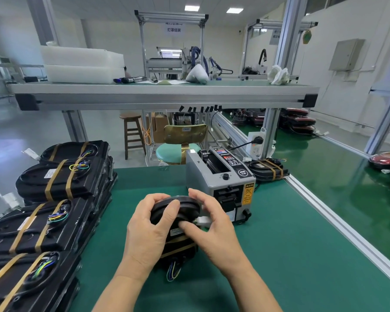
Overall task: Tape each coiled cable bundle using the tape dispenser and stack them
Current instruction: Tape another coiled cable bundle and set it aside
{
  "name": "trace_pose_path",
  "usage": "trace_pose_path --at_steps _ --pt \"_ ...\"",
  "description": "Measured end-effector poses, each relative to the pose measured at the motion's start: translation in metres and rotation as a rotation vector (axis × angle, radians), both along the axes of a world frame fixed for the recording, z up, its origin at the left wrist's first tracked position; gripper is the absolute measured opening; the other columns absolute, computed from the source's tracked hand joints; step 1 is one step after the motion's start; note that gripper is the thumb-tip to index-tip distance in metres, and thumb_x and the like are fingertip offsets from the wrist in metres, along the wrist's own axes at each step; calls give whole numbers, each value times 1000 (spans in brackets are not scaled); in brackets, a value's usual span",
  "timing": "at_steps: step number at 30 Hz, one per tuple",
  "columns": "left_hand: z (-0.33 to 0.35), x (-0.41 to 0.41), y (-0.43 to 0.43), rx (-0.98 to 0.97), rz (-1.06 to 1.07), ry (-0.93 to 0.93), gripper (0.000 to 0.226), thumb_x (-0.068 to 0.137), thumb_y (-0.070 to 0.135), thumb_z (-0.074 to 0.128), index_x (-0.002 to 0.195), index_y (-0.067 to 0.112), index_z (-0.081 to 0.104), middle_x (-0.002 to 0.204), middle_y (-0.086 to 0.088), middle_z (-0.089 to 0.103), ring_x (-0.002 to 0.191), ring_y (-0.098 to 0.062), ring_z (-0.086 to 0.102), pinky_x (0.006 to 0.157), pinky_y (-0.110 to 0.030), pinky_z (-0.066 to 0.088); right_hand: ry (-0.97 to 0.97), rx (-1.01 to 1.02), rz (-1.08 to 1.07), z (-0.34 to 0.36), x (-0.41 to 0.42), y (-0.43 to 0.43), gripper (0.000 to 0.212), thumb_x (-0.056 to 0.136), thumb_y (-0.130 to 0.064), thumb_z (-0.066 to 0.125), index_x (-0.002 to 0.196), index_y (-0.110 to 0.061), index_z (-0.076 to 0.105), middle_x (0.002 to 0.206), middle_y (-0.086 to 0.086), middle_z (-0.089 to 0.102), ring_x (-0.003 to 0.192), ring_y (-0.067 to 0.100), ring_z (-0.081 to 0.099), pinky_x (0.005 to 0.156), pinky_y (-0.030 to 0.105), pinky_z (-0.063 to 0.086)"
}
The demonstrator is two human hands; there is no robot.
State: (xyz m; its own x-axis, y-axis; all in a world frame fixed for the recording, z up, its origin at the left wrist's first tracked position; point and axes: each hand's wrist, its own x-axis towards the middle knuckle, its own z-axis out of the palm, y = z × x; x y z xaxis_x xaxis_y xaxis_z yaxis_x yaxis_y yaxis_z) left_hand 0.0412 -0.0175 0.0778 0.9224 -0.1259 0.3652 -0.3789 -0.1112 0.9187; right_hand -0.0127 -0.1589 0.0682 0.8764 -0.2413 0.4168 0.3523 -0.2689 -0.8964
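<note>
Head view: left hand (147, 231) and right hand (215, 222) both grip a black coiled cable bundle (187, 204), tan-taped across its near part, white connector at right, coloured wire tails below, mid-table (279, 255), just near the tape dispenser (223, 183).

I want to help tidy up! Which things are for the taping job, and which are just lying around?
For the job: cable bundle, held by left hand and right hand; tape dispenser; taped stacks.
Just lying about: wooden stool; green chair; white cloth; markers.
</note>
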Motion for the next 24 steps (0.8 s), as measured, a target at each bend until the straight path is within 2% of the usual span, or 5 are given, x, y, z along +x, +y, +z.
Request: trace_pose_path --at_steps 2,5,9,18,24 --pt "-1 0 0 0 1 -2 39 66 68 61 92 39 65 100 9 70 96 -5 64 85 -25 46 13 37 -10 -3 -2 -4 57 79 -24 75 133 -30 57 134 -18 57 128 -3 48 105 11 34" --pt "0 -1 -1 -6 0 6 39 66 68 61 92 39 65 100 8 69 94 -4 63 83 -22 45 17 217 -56 -7 -3 -13 45 87 -13 74 128 -26 61 131 -12 62 126 0 53 106 20 39" --pt "0 -1 0 -7 -4 20 40 69 64 63 94 33 66 100 9 69 95 -4 63 85 -23 45 34 467 -244 -8 1 -33 25 90 -4 68 112 -16 68 112 1 70 100 6 65 86 19 52" --pt "0 1 -1 -2 1 25 45 66 70 59 94 35 65 101 8 69 96 -5 62 85 -23 45 148 646 -431 -15 9 -66 15 94 1 60 107 -4 65 83 4 61 68 11 56 57 17 49" --pt "0 1 0 0 -7 23 42 67 71 59 92 37 64 100 8 68 95 -5 63 82 -21 44 184 709 -465 -19 12 -71 14 92 3 60 99 -8 66 79 3 62 64 10 56 55 18 48"
